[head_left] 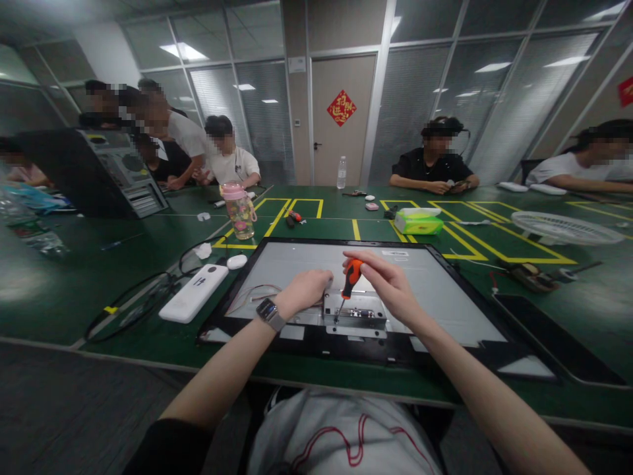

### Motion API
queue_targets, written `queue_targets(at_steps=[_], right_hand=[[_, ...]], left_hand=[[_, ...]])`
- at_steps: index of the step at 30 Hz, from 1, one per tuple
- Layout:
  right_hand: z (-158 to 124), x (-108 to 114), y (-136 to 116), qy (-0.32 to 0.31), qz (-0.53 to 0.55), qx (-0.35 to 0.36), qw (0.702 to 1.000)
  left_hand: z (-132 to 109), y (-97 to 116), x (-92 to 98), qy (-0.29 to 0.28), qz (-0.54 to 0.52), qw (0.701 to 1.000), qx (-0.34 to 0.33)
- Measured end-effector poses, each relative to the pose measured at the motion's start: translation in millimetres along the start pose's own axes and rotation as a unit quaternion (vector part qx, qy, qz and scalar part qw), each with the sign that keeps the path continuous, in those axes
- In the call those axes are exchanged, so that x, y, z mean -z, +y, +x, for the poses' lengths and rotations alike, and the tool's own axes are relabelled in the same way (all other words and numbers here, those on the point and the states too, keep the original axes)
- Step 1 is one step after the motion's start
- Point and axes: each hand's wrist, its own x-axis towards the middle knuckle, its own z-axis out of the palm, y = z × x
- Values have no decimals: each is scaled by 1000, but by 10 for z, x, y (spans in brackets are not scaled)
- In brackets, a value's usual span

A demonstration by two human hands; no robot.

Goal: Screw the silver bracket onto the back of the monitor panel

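A flat monitor panel (445,290) lies face down on the green table, its grey back up, with a metal circuit box (359,313) near its front edge. My right hand (390,284) is closed round an orange-and-black screwdriver (350,280), whose tip points down onto the metal box. My left hand (306,290), with a watch on its wrist, rests curled on the panel just left of the box; what its fingers hold, if anything, is hidden. Thin wires (252,295) run across the panel to the left.
A white power strip (194,293) and black cables lie left of the panel. A pink-lidded bottle (239,210), a green tissue box (418,222), a white fan (564,229) and a desktop computer case (116,173) stand farther off. Several people sit round the table's far side.
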Motion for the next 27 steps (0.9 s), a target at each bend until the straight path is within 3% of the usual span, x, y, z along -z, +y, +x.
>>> queue_targets(at_steps=[5,10,13,19,25,27], right_hand=[[9,-8,50,46,46,-4,998],[16,-7,112,-6,172,-97,980],[19,0,109,-11,199,-107,974],[28,31,110,-12,191,-106,976],[39,118,90,-98,158,-76,980],[36,113,85,-71,106,-56,990]], left_hand=[[7,-20,11,5,-30,1000,-6],[8,6,20,-1,-25,1000,3],[7,10,23,-3,-25,1000,6],[19,-24,-31,2,-24,1000,-1],[18,-36,-44,8,-34,999,-3],[13,-23,-23,0,-27,1000,1]])
